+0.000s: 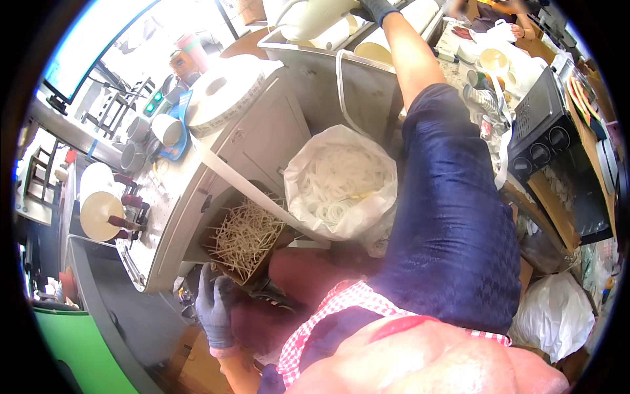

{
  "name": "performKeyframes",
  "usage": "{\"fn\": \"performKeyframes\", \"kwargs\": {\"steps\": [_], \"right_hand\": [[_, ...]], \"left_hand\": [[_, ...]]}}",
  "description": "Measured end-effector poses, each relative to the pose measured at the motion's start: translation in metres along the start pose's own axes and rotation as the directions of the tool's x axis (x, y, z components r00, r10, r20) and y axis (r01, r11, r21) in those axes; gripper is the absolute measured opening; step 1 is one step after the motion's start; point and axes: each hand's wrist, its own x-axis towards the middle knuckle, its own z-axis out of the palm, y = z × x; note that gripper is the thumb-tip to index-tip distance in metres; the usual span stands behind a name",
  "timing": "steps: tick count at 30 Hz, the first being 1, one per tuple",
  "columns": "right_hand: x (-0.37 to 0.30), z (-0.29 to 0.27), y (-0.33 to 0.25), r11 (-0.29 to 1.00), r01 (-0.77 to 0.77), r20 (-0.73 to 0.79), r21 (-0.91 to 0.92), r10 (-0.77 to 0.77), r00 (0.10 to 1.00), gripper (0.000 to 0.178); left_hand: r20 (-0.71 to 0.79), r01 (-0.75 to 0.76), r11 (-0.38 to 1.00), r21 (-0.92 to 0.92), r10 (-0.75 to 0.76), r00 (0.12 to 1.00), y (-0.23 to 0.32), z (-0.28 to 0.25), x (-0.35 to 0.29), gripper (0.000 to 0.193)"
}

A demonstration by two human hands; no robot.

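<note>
My right arm reaches far forward. At the top edge my right hand (379, 9), in a grey glove, grips the end of a cream-coloured rounded vessel (318, 18); its fingers are partly cut off. Below it is a light grey bin (321, 69) with several white and cream cylinders (375, 54) inside. At the lower left my left hand (215, 312), also gloved, is raised with its fingers stretched out, and nothing shows in it. Close by stands a cardboard box of thin pale sticks (246, 240). Right of that is a white bag (307, 213) full of translucent rings and strips.
A large roll of white labels (220, 92) lies on the white cabinet, its strip trailing down past the box. Grey mugs (133, 156) and a blue tray (176, 148) stand beyond. At right are a black oven (558, 151) and a white plastic bag (554, 315). Another person (499, 16) is at far right.
</note>
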Motion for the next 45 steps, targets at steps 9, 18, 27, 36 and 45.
{"fn": "performKeyframes", "kwargs": {"steps": [9, 18, 27, 36, 45], "right_hand": [[0.027, -0.038, 0.006, 0.896, -0.418, 0.217, 0.151, 0.383, 0.898, 0.026], [0.039, -0.038, -0.013, 0.928, -0.359, 0.342, 0.098, 0.308, 0.888, 0.014], [0.030, -0.005, -0.091, 0.780, -0.560, 0.124, 0.279, 0.549, 0.827, 0.033], [0.024, -0.025, -0.107, 0.755, -0.574, 0.005, 0.317, 0.603, 0.797, 0.026], [0.030, -0.018, -0.087, 0.741, -0.615, 0.126, 0.270, 0.606, 0.786, 0.026]], "left_hand": [[0.024, 0.065, 0.997, 0.034, -0.066, 0.998, -0.026, 0.010, 0.026, 0.045], [-0.043, 0.163, 0.986, 0.045, -0.161, 0.986, -0.020, 0.002, 0.013, 0.046], [-0.065, 0.094, 0.995, 0.028, -0.092, 0.994, -0.037, -0.002, 0.011, 0.052], [-0.108, 0.074, 0.991, 0.109, -0.062, 0.992, -0.066, -0.016, 0.005, 0.048], [-0.052, 0.072, 0.996, 0.047, -0.069, 0.996, -0.046, -0.011, 0.009, 0.051]]}}
